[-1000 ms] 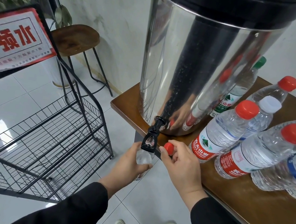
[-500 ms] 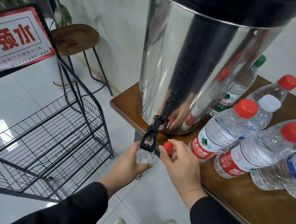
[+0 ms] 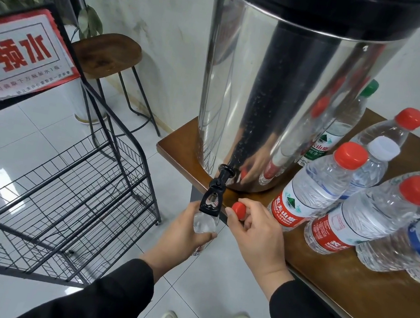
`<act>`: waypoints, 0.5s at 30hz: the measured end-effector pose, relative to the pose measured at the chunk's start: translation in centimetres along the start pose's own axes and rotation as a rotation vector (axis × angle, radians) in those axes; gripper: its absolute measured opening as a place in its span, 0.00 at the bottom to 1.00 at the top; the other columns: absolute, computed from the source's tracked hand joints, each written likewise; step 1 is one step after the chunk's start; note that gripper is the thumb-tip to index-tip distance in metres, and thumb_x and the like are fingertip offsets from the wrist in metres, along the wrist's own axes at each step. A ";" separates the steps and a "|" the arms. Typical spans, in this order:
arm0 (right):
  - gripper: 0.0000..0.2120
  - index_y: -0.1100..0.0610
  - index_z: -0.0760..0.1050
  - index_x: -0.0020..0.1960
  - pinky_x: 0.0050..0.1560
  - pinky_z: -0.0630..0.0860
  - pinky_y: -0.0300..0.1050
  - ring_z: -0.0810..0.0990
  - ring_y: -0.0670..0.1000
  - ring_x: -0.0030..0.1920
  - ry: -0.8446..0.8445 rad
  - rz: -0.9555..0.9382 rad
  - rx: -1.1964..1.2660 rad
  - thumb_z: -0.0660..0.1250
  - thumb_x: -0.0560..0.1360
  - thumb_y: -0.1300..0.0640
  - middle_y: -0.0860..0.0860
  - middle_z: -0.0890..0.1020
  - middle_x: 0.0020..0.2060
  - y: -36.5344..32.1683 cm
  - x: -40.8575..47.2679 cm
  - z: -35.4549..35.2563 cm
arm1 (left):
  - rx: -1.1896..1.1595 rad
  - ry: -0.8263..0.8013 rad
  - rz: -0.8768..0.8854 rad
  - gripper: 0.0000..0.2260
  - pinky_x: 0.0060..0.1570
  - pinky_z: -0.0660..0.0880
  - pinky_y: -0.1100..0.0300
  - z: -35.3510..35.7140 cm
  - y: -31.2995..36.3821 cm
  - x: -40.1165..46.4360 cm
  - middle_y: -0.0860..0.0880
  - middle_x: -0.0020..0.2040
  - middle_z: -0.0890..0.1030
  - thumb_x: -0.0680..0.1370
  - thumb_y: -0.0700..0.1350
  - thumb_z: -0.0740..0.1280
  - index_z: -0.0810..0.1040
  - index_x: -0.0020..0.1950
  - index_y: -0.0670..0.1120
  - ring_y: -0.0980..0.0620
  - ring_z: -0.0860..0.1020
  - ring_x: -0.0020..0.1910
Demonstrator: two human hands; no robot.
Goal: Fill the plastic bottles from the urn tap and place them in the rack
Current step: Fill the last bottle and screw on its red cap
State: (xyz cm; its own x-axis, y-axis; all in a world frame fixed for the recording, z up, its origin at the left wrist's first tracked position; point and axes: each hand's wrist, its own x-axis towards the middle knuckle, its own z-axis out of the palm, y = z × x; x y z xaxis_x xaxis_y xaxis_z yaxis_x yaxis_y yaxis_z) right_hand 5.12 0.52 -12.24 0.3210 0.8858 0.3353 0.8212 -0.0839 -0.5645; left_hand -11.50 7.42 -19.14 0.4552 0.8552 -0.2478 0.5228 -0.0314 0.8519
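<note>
So the left hand [image 3: 180,232] has its grip wrapped around the bottle [image 3: 204,224], upright with its mouth right under the black tap [image 3: 212,200], while the right hand [image 3: 259,238] pinches the red cap [image 3: 238,209] just beside it, and the wire rack [image 3: 61,190] sits off to the left, nearer that bottle hand.

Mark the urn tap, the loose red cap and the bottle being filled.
urn tap [image 3: 212,200]: head view, on the black spout body.
red cap [image 3: 238,209]: head view, on the cap's side, pinched in the right hand.
bottle [image 3: 204,224]: head view, on its clear shoulder under the tap, above the left hand.
</note>
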 end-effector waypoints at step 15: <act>0.21 0.54 0.80 0.53 0.37 0.67 0.26 0.74 0.43 0.38 0.023 -0.019 0.013 0.63 0.76 0.38 0.43 0.79 0.40 -0.3 0.0 -0.1 | -0.024 -0.001 0.004 0.35 0.67 0.68 0.59 0.0 -0.2 0.1 0.59 0.71 0.74 0.74 0.55 0.76 0.63 0.77 0.57 0.58 0.71 0.69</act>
State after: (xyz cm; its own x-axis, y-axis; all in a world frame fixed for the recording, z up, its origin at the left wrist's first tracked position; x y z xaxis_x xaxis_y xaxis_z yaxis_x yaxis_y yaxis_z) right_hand 4.96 0.48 -11.97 0.3163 0.8765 0.3630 0.8209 -0.0611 -0.5678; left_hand -11.53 7.49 -19.31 0.4574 0.8549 -0.2450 0.5034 -0.0218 0.8638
